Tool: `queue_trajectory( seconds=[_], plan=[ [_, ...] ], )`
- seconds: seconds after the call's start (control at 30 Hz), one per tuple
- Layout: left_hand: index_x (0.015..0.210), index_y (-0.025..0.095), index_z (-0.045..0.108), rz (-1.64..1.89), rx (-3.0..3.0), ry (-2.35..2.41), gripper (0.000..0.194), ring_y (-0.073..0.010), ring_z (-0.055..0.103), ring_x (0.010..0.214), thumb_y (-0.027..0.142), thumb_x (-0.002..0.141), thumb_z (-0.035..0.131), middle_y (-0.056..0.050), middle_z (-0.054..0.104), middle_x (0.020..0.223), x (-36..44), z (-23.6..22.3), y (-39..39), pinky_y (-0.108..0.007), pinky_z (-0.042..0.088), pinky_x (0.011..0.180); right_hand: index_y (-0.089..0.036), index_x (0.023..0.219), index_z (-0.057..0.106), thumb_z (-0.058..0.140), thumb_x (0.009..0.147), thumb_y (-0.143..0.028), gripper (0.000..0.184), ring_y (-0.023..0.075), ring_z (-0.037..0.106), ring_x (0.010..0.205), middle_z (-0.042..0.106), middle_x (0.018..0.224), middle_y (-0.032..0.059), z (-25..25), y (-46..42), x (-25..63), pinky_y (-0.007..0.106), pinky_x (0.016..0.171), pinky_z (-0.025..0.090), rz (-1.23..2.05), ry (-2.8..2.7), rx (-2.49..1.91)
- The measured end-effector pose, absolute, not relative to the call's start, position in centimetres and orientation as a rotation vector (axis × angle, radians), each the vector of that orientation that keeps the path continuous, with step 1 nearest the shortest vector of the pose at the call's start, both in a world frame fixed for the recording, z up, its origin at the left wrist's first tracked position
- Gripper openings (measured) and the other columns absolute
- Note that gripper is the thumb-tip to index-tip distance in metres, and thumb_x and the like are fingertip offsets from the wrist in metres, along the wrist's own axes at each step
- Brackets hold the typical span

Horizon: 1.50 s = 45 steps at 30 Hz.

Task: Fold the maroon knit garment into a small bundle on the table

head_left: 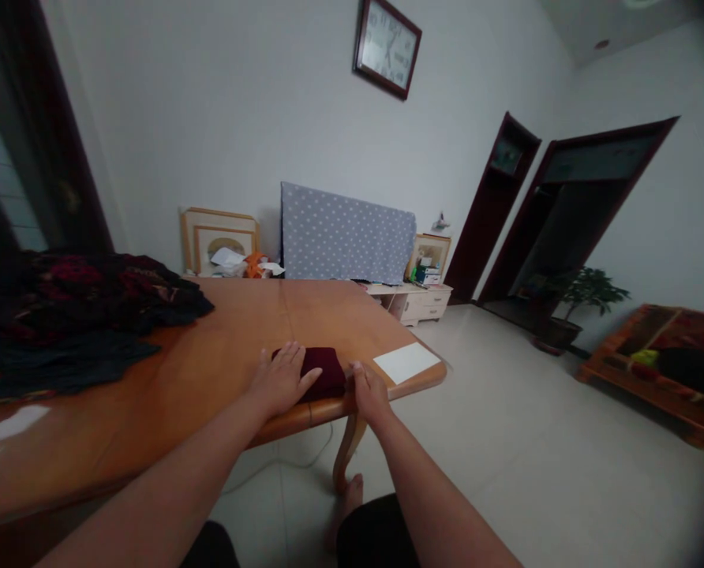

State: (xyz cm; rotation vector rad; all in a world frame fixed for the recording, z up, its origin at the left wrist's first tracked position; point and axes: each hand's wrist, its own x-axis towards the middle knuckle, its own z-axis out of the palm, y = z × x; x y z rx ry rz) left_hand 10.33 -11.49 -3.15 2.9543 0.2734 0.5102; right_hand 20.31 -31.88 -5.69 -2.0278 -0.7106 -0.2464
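A folded dark red cloth [322, 372] lies near the front edge of a varnished wooden table [251, 312]. My left hand [281, 380] rests flat on the cloth's left part with its fingers spread. My right hand [368, 393] sits against the cloth's right end, close to the table edge, and its fingers are bunched. A white sheet of paper or card [406, 363] lies just beyond that hand. A large heap of dark patterned clothing [73, 315] covers the table's left side.
The rounded table edge and a curved wooden leg [346, 450] lie below my hands, above a tiled floor. Against the far wall stand framed pictures [219, 243], a polka-dot covered panel [346, 233] and a low white cabinet [411, 304]. A potted plant [582, 296] and a wooden bench [660, 371] stand right.
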Motion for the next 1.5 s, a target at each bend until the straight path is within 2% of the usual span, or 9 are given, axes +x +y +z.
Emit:
queue_trajectory(
  seconds=[0.17,0.37,0.5,0.63,0.7,0.9,1.13,1.27,1.5],
  plan=[
    [0.149,0.012,0.041,0.488,2.928,0.266,0.081,-0.0345,0.024,0.149,0.070,0.095,0.021,-0.020,0.032,0.160,10.1,-3.0,-11.5,-0.066,0.008,0.116,-0.017,0.115,0.070,0.024,0.100,-0.048,0.058,0.0217,0.063,0.110,0.071,0.115,0.0105,-5.7,-32.2,20.6,0.033,0.100,0.045,-0.195,-0.675,-1.922],
    [0.149,0.015,0.042,0.519,2.923,0.269,0.080,-0.0347,0.023,0.149,0.071,0.094,0.022,-0.019,0.033,0.159,10.1,-3.3,-11.5,-0.067,0.005,0.116,-0.017,0.113,0.069,0.040,0.094,-0.042,0.043,0.0212,0.064,0.108,0.072,0.112,0.0086,-5.5,-31.9,20.4,0.033,0.097,0.048,-0.173,-0.632,-1.926],
    [0.148,0.017,0.044,0.560,2.937,0.281,0.080,-0.0358,0.024,0.149,0.071,0.093,0.025,-0.018,0.035,0.158,10.4,-3.8,-11.2,-0.067,0.004,0.116,-0.016,0.117,0.069,0.041,0.094,-0.036,0.041,0.0218,0.065,0.109,0.072,0.113,0.0107,-4.8,-31.3,19.5,0.034,0.098,0.049,-0.267,-0.632,-2.009],
    [0.148,0.017,0.044,0.569,2.941,0.260,0.081,-0.0369,0.025,0.148,0.072,0.092,0.025,-0.018,0.036,0.158,10.7,-4.2,-10.9,-0.068,0.004,0.116,-0.015,0.137,0.057,0.038,0.099,-0.033,0.046,0.0219,0.048,0.135,0.058,0.141,0.0119,-4.5,-30.6,18.0,0.039,0.115,0.035,-0.537,-0.865,-2.078],
    [0.148,0.016,0.045,0.570,2.941,0.262,0.081,-0.0371,0.025,0.148,0.072,0.093,0.025,-0.018,0.036,0.158,10.8,-4.3,-10.8,-0.069,0.004,0.115,-0.017,0.141,0.055,0.039,0.100,-0.031,0.046,0.0217,0.041,0.142,0.053,0.146,0.0099,-4.9,-30.4,17.4,0.042,0.118,0.032,-0.595,-1.001,-2.107],
    [0.147,0.015,0.046,0.574,2.946,0.265,0.082,-0.0364,0.026,0.148,0.073,0.092,0.026,-0.019,0.036,0.158,10.7,-4.3,-10.8,-0.068,0.008,0.116,-0.021,0.136,0.060,0.043,0.099,-0.026,0.041,0.0230,0.048,0.137,0.060,0.139,0.0090,-7.0,-30.3,16.7,0.045,0.114,0.037,-0.580,-1.068,-2.211],
    [0.147,0.014,0.046,0.582,2.922,0.264,0.081,-0.0365,0.025,0.149,0.071,0.093,0.026,-0.019,0.036,0.158,10.6,-4.2,-10.8,-0.068,0.007,0.116,-0.020,0.144,0.051,0.040,0.099,-0.026,0.047,0.0224,0.039,0.143,0.050,0.149,0.0080,-6.5,-30.2,15.8,0.046,0.118,0.032,-0.626,-1.093,-2.241],
    [0.147,0.013,0.045,0.568,2.904,0.264,0.081,-0.0365,0.024,0.149,0.071,0.093,0.027,-0.019,0.035,0.158,10.4,-4.1,-11.0,-0.068,0.006,0.116,-0.022,0.146,0.049,0.041,0.098,-0.023,0.049,0.0233,0.039,0.143,0.048,0.151,0.0073,-7.2,-30.6,15.4,0.048,0.117,0.033,-0.553,-1.144,-2.289],
    [0.147,0.012,0.045,0.556,2.872,0.269,0.083,-0.0371,0.022,0.149,0.072,0.092,0.027,-0.020,0.032,0.159,10.1,-3.9,-11.2,-0.067,0.004,0.117,-0.018,0.146,0.049,0.038,0.098,-0.022,0.050,0.0246,0.042,0.141,0.050,0.149,0.0110,-8.1,-31.4,15.8,0.050,0.114,0.036,-0.565,-1.145,-2.245]
  ],
)
